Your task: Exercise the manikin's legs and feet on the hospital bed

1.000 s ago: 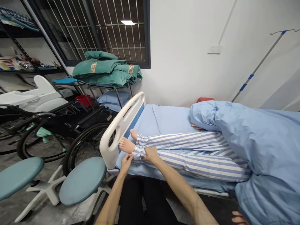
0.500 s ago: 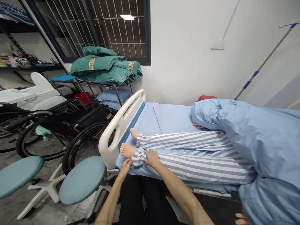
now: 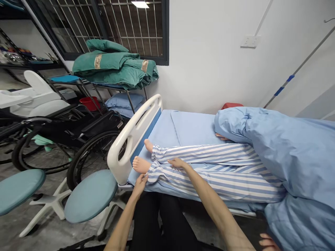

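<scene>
The left hand (image 3: 139,185) pinches the cuff of a manikin's striped cotton pyjama trousers (image 3: 209,175) beside its smooth, rubbery foot (image 3: 141,165). The open right hand (image 3: 178,163) lies flat on the trousers. The legs rest on a pale blue sheet (image 3: 193,127) near the curved white plastic footboard (image 3: 131,139).

No legible text. Label (image 3: 120,124) on the wheelchair (image 3: 99,127): too small to read. Bands (image 3: 97,61) on the green quilt (image 3: 112,75): gold key pattern, no lettering.
</scene>
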`<state>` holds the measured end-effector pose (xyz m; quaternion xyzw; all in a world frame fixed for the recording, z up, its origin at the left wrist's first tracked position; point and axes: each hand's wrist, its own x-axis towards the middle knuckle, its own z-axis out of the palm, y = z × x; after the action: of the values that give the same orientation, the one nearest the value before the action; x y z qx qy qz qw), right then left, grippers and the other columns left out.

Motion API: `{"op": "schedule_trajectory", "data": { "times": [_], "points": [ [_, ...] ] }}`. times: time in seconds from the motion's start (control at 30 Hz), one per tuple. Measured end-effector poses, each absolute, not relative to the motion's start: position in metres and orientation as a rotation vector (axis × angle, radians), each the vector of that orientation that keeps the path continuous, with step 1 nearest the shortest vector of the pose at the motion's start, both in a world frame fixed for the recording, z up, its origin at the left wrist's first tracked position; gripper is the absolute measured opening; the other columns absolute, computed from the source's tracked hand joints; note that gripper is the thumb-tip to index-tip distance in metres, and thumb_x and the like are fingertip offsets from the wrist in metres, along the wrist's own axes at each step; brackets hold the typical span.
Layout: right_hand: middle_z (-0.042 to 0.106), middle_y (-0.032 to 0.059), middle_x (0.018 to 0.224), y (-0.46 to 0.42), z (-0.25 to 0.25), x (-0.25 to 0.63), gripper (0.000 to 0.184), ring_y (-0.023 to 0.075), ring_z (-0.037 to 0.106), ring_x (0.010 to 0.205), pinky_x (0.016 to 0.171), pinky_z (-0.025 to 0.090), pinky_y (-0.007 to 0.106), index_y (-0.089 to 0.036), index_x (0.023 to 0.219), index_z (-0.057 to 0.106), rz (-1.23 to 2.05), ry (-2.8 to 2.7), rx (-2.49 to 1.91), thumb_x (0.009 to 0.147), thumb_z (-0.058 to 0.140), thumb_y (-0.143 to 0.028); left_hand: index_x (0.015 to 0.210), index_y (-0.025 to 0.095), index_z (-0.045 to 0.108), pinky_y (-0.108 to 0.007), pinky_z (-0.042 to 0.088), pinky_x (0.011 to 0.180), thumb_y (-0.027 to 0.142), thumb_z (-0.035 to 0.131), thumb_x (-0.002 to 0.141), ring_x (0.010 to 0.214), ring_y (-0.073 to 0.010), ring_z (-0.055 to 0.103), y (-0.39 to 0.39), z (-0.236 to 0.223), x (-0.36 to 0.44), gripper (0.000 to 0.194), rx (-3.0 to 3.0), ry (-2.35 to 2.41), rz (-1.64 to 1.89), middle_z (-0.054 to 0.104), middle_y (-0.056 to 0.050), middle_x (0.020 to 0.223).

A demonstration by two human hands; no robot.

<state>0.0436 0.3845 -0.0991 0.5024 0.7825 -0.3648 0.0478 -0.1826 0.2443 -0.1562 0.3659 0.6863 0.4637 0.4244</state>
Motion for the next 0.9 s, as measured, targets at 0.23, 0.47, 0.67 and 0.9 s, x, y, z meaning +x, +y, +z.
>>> {"op": "schedule_trajectory", "data": {
  "times": [0.23, 0.47, 0.67, 0.9],
  "points": [
    [0.07, 0.0066, 0.071, 0.391, -0.107, 0.053, 0.014, 0.0132, 0.056, 0.062, 0.056, 0.037, 0.022, -0.011, 0.074, 0.074, -0.995, 2.352, 1.578, 0.072, 0.061, -0.016, 0.067, 0.019, 0.058, -0.031, 0.039, 0.055, 0.061, 0.06, 0.057, 0.058, -0.0202, 0.052, 0.241, -0.143, -0.183, 0.043, 0.94, 1.784, 1.186, 0.056, -0.004, 0.056],
    [0.07, 0.0111, 0.093, 0.412, -0.08, 0.051, 0.032, 0.0153, 0.06, 0.082, 0.067, 0.037, 0.023, -0.011, 0.092, 0.069, -0.742, 2.571, 1.756, 0.09, 0.039, -0.023, 0.075, 0.018, 0.059, -0.027, 0.039, 0.057, 0.063, 0.059, 0.062, 0.059, -0.0174, 0.051, 0.237, -0.122, -0.185, 0.047, 0.97, 1.857, 1.275, 0.056, -0.001, 0.058],
    [0.069, 0.0103, 0.1, 0.399, -0.07, 0.05, 0.025, 0.0214, 0.062, 0.09, 0.071, 0.039, 0.026, -0.017, 0.096, 0.065, -0.641, 2.604, 1.753, 0.088, 0.042, -0.023, 0.076, 0.017, 0.06, -0.027, 0.039, 0.056, 0.065, 0.059, 0.061, 0.056, -0.0161, 0.049, 0.237, -0.119, -0.18, 0.05, 0.963, 1.929, 1.268, 0.052, 0.001, 0.054],
    [0.063, 0.0137, 0.111, 0.349, -0.076, 0.069, 0.029, 0.0264, 0.054, 0.106, 0.085, 0.039, 0.035, -0.016, 0.109, 0.059, -0.47, 2.67, 1.806, 0.091, 0.04, -0.029, 0.073, 0.021, 0.066, -0.031, 0.048, 0.067, 0.049, 0.069, 0.054, 0.081, -0.0283, 0.061, 0.233, -0.127, -0.173, 0.034, 1.058, 1.718, 1.184, 0.067, -0.006, 0.077]
  ]
}}
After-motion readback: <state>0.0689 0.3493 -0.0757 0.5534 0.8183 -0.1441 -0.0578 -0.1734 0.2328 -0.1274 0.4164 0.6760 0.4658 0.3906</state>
